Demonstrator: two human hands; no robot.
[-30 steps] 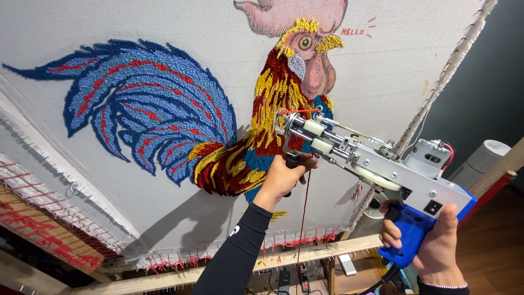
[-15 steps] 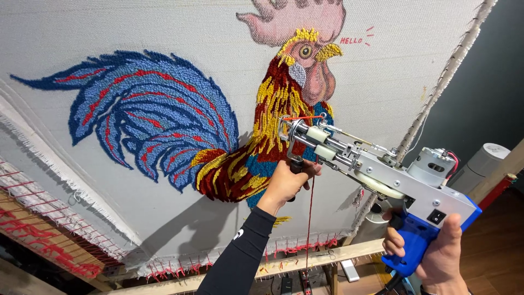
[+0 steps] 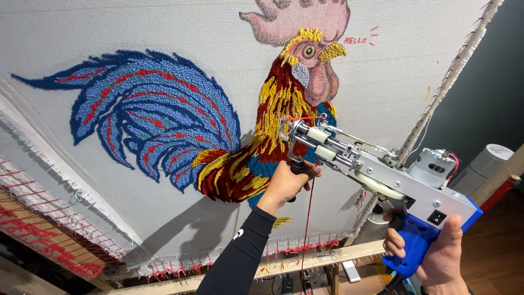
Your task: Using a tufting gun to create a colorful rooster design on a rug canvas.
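A wooden frame (image 3: pixel 49 240) at the far left carries red yarn stubs along its lower bar, and a pale cloth (image 3: pixel 136 33) is stretched over it. On the cloth sits a tufted rooster (image 3: pixel 262 142): blue tail with red streaks to the left, then a red and yellow body, then a pink face with a yellow beak. Just right of the beak is a small bit of red lettering (image 3: pixel 355 40) with short dashes beside it.

The left hand (image 3: pixel 286 182), in a black sleeve, is curled shut around the front grip of the tufting gun (image 3: pixel 376 172), whose tip touches the rooster's chest. A red yarn strand (image 3: pixel 307 229) hangs down from the tip. The gun's silver body runs down to the right, with a grey motor on top. The right hand (image 3: pixel 436 251) is wrapped closed around the blue handle. A white cylinder (image 3: pixel 488 161) stands at the far right, behind the frame's edge
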